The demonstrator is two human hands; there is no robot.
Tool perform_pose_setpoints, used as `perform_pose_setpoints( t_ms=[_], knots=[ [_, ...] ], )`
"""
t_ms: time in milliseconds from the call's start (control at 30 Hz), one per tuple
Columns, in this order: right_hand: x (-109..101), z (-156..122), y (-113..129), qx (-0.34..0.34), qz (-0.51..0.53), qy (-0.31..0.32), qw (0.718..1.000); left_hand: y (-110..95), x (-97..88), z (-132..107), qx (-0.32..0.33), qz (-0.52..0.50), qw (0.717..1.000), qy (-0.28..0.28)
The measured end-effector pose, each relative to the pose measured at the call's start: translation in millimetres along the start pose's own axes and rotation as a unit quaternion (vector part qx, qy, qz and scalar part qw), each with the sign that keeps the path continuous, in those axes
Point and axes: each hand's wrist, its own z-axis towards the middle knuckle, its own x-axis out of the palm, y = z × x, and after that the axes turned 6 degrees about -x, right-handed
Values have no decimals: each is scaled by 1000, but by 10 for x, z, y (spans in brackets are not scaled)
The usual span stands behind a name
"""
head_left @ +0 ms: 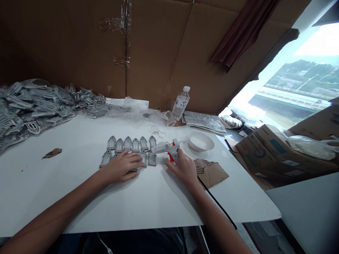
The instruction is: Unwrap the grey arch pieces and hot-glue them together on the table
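The left hand [121, 167] lies palm-down, fingers released across grey arched plaques [135, 145]; the right hand [184, 169] clenches a white plastic hot glue gun [166, 146] just beside them on the smooth white counter [63, 190].

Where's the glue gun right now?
In the head view, the white glue gun is in the person's right hand, above the white table, just right of the grey arch-shaped pieces and near the round white dish.

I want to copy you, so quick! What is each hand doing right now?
Left hand: open, lying on the little grey pieces.
Right hand: closed, holding a glue gun.
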Motion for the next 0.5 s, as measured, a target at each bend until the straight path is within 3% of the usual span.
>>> perform_pose_setpoints(
  t_ms=[500],
  knots=[
    [-4, 2, 62, 21, 21, -5, 1000, 1, 13, -17, -2, -14, 1000, -12]
  ],
)
